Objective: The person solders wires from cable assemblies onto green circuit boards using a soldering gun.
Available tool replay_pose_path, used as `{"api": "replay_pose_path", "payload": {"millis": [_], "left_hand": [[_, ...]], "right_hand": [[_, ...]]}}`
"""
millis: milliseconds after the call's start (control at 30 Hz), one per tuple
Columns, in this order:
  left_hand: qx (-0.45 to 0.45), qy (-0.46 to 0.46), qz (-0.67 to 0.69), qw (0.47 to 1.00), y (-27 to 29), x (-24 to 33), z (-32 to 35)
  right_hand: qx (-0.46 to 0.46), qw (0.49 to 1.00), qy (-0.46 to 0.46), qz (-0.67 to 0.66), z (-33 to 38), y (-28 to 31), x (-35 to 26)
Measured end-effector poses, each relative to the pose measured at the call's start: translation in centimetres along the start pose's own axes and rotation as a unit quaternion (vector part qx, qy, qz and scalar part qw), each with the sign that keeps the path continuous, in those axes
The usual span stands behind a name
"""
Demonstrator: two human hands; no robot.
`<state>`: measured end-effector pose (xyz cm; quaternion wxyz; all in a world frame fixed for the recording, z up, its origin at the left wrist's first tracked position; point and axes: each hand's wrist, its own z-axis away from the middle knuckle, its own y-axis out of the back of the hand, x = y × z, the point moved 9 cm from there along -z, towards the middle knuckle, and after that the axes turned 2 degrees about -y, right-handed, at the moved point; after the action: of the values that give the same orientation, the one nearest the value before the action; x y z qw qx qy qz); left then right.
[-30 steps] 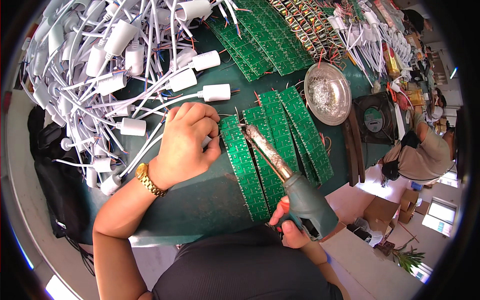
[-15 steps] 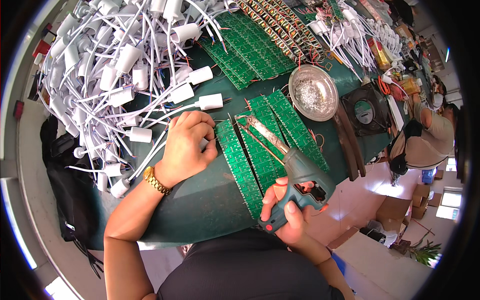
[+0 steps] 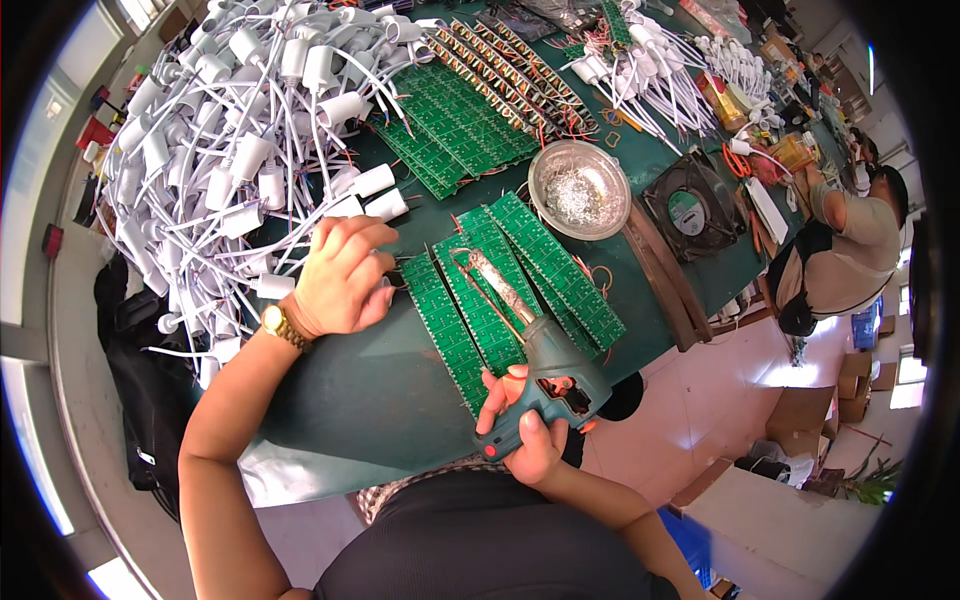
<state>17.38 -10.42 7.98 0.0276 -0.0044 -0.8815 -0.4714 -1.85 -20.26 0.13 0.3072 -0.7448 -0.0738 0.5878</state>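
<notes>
My right hand (image 3: 535, 445) grips the handle of a grey-teal soldering gun (image 3: 555, 370). Its silvery barrel and the thin rod beside it point away from me, over green circuit board panels (image 3: 490, 290). Whether the tip touches a board I cannot tell. My left hand (image 3: 345, 275) hovers left of these panels, fingers bent and apart, thumb separate, with nothing visible in its grasp. White lamp holders (image 3: 386, 206) with white cables lie just beyond its fingers, and the undersides of those fingers are hidden.
A big heap of white lamp holders (image 3: 245, 160) covers the table's left side. Behind the panels lie more green boards (image 3: 455, 130) and rows of assembled strips (image 3: 510, 75). A metal bowl of solder bits (image 3: 580, 190), brown bars (image 3: 665, 270) and a black fan (image 3: 690, 210) stand right. Another person sits farther right.
My view has shifted, so the boards and bowl sit farther left in it. My left hand has loosened its fingers and moved slightly away from me. The soldering gun stays in my right hand.
</notes>
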Motion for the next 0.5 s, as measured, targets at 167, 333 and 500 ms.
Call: {"api": "replay_pose_path", "payload": {"millis": [167,333,500], "left_hand": [[0.035,0.220,0.048,0.974,-1.2,-5.8,-2.3],[-0.168,0.168,-0.004,0.971,-5.9,-5.8,-3.6],[0.119,0.142,0.013,0.983,3.2,-6.2,-3.8]], "right_hand": [[0.029,0.999,0.014,-0.009,0.2,0.4,-0.1],[0.033,0.999,0.016,0.029,0.2,0.5,0.0],[-0.002,1.000,0.002,0.016,0.2,0.2,0.3]]}}
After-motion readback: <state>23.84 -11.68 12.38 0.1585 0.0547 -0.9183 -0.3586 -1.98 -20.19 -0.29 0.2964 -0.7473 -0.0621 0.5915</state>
